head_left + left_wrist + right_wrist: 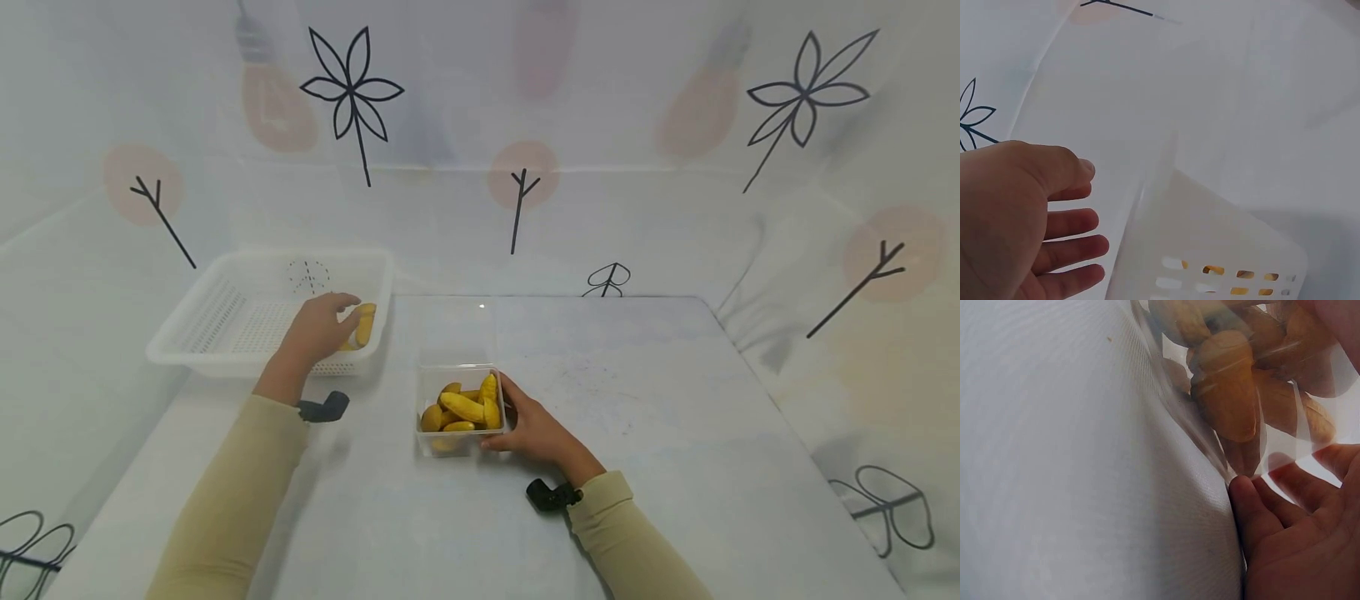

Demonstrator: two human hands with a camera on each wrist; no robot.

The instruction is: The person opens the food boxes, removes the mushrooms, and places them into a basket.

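In the head view, my left hand point(322, 323) is over the right end of a white perforated plastic basket point(213, 329). A few yellow elongated pieces point(364, 325) lie in the basket beside its fingers. The left wrist view shows this hand point(1035, 219) with loosely bent fingers and nothing between them. My right hand point(536, 423) holds the right side of a clear plastic box point(424, 446), thumb at the front and fingers behind. Several plump yellow pieces point(462, 407), shaped like small bananas, fill the box. The right wrist view shows fingertips point(1244, 487) against its clear wall.
Behind the box, its clear lid point(456, 329) appears to lie folded back on the white table point(637, 383). A white patterned cloth point(450, 225) hangs behind the table and along its sides. The basket stands at the back left.
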